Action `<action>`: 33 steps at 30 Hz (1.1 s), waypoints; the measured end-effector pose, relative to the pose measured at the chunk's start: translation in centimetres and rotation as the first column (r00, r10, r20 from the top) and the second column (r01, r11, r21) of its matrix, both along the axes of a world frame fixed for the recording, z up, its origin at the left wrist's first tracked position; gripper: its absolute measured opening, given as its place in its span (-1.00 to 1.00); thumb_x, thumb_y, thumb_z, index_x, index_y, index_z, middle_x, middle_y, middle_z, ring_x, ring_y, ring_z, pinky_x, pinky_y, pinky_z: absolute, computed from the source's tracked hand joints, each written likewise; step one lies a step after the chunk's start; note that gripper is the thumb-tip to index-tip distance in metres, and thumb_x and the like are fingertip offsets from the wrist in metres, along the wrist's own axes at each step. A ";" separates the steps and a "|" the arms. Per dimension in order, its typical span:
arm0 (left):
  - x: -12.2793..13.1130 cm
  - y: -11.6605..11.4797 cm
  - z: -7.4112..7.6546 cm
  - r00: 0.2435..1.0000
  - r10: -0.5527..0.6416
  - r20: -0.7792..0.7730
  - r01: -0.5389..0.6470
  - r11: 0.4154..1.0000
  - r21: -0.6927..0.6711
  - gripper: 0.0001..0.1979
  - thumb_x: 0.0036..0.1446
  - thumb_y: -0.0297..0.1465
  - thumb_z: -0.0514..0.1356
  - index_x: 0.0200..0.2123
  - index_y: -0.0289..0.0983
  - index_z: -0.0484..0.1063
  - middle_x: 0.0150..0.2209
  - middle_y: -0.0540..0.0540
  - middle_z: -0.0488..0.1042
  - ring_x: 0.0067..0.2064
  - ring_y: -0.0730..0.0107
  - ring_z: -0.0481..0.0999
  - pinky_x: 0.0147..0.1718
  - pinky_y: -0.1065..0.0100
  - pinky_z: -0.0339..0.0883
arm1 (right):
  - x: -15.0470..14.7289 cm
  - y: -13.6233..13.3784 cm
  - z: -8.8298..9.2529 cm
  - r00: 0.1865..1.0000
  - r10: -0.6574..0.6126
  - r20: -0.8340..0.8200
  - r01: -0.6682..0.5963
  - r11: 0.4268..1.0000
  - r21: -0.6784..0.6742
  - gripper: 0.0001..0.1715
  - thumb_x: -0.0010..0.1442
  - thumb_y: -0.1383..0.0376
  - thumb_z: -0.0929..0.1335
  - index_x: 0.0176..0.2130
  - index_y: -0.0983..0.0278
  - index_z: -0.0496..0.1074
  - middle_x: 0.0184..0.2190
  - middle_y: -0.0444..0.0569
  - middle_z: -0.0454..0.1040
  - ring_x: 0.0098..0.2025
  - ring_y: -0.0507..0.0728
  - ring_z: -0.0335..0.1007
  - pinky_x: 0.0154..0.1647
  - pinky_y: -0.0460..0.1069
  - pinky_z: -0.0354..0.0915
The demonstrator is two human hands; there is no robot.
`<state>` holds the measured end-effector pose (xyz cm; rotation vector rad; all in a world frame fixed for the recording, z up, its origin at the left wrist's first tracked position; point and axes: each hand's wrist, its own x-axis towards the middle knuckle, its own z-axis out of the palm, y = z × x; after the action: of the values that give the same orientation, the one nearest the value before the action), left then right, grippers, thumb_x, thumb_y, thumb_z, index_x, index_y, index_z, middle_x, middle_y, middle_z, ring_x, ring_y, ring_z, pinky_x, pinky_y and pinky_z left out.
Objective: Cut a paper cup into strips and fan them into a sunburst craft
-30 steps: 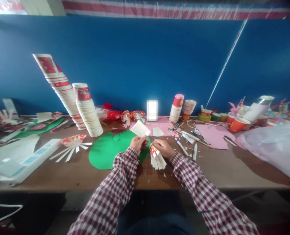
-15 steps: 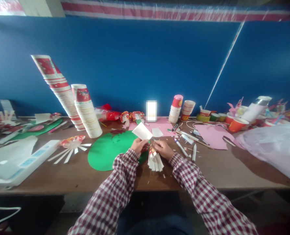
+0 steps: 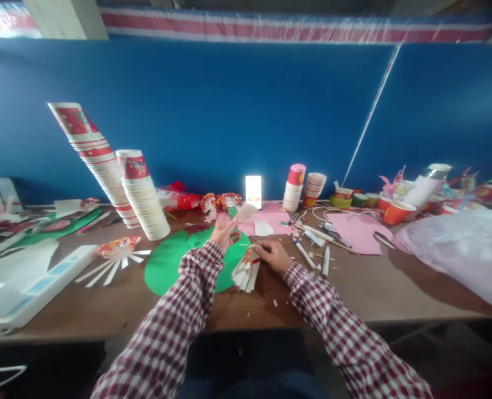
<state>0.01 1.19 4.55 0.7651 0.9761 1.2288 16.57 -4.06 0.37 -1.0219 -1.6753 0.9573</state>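
left hand (image 3: 225, 235): fingers spread beside white paper (image 3: 247, 211); blur hides whether it grips.
right hand (image 3: 274, 256): pinching the fringed paper piece (image 3: 246, 272) at its patterned end, probably leaving its fringe loose.
fringed paper piece: between both hands, body side.
phone (image 3: 253, 191): upright beyond them, likely for viewing.

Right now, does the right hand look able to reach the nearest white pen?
Probably yes: the white pen lies beside the right hand, nothing visibly between, but its fingers hold strip-cut paper.

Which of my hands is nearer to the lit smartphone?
Left. Your left hand is in front of the smartphone, slightly left; your right hand, pinching fringed paper, is closer to you.
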 end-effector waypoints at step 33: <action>0.8 -3.3 -4.4 0.973 -0.216 -0.081 0.223 0.971 0.085 -0.76 -0.26 -0.32 0.33 -0.52 -0.33 0.39 -0.64 0.04 0.38 -0.62 0.56 0.31 -0.61 0.49 0.15 | 0.0 -0.4 0.8 0.985 -0.170 -0.001 0.170 0.984 0.056 -0.63 0.12 0.09 0.25 -0.38 0.32 0.46 -0.48 -0.06 0.46 -0.36 0.11 0.35 -0.32 -0.03 0.26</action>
<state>0.84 -2.11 0.16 0.9705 0.8705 1.0650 16.61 -4.45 1.17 -1.1103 -1.5810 0.7938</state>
